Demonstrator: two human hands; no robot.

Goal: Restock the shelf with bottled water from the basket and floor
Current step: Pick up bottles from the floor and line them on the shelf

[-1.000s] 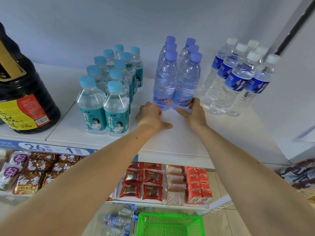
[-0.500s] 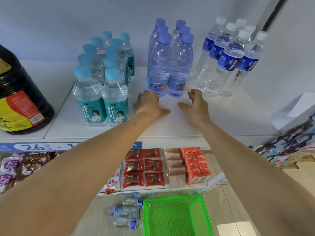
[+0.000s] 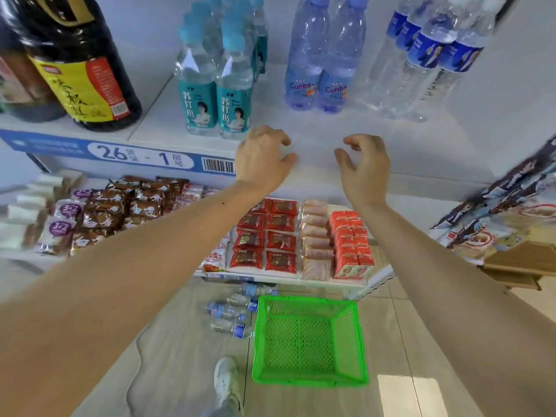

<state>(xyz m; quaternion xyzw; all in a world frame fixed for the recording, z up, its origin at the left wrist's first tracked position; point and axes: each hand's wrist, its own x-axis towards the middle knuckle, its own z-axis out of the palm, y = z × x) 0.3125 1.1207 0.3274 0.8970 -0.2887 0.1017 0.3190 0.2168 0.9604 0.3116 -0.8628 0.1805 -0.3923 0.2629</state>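
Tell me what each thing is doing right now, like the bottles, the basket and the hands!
Green plastic mesh basket: upright on the floor, empty.
Clear water bottles on the floor: lying on their sides left of the basket.
Blue-tinted water bottles on the white shelf: standing upright, capped.
Left hand: fingers loosely curled, holding nothing.
Right hand: fingers loosely curled, holding nothing.

Both my hands empty over the shelf's front edge

My left hand (image 3: pixel 263 159) and right hand (image 3: pixel 362 167) hover over the white shelf (image 3: pixel 421 139), fingers loosely curled, holding nothing. Behind them stand teal-labelled bottles (image 3: pixel 216 100), blue-tinted bottles (image 3: pixel 319 70) and clear bottles (image 3: pixel 421 64). Below, a green basket (image 3: pixel 310 338) sits on the floor (image 3: pixel 180 356) with loose bottles (image 3: pixel 231 311) lying just beside it.
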